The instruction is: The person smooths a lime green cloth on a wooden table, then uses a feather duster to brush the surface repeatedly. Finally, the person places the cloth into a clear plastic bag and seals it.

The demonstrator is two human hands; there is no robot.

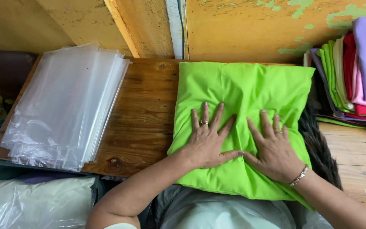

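Note:
A bright green folded cloth [242,85] lies on a wooden board [145,114], its near edge hanging over the board's front. My left hand [208,140] rests flat on the cloth's near middle, fingers spread, a ring on one finger. My right hand [272,146] presses flat beside it, fingers apart, with a ring and a bracelet at the wrist. The two thumbs nearly touch. Neither hand holds anything.
A stack of clear plastic bags [64,106] covers the board's left part. Folded cloths in several colours [352,72] are piled at the right. A bagged pale cloth [30,203] sits at lower left. A yellow peeling wall [242,25] stands behind.

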